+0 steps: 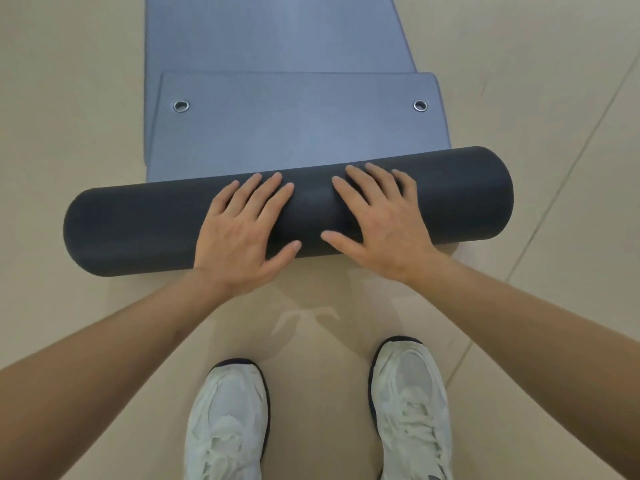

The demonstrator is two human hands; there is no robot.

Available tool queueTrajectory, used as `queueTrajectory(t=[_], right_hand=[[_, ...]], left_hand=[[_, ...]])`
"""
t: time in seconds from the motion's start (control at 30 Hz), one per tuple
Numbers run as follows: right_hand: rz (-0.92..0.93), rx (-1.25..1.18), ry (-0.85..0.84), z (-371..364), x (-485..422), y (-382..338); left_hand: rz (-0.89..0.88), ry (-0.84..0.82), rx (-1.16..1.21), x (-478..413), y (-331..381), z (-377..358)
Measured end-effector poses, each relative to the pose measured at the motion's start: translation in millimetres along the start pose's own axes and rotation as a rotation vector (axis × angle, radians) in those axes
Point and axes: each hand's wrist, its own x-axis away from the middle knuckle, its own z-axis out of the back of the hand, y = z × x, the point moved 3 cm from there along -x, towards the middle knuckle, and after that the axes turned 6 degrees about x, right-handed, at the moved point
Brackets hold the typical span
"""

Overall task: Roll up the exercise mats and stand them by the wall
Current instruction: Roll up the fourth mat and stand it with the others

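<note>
A blue exercise mat [298, 133] with two metal eyelets near its far end lies on the floor, mostly rolled into a thick dark roll [138, 226] lying crosswise in front of me. My left hand [246, 230] presses flat on the roll left of its middle, fingers straight and spread. My right hand [377, 220] presses flat just right of the middle in the same way. The mat's short flat remainder lies on top of a second blue mat [277, 32] that stretches away from me.
Beige floor tiles [554, 133] surround the mats on both sides. My two white sneakers [408, 407] stand on the floor just behind the roll. No wall is in view.
</note>
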Motion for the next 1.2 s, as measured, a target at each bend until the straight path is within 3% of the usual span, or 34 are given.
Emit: queueTrajectory(t=[0.43, 0.73, 1.07, 1.2], right_hand=[[0.095, 0.087, -0.402, 6, -100, 35], [0.121, -0.007, -0.379, 25, -97, 29], [0.176, -0.344, -0.921, 18, -13, -5], [0.105, -0.446, -0.921, 13, -11, 0]], left_hand=[[0.121, -0.436, 0.025, -102, -49, 20], [0.115, -0.44, 0.016, -100, -39, 33], [0.191, -0.991, 0.341, -11, -2, 20], [0.255, -0.827, 0.38, 6, -4, 26]])
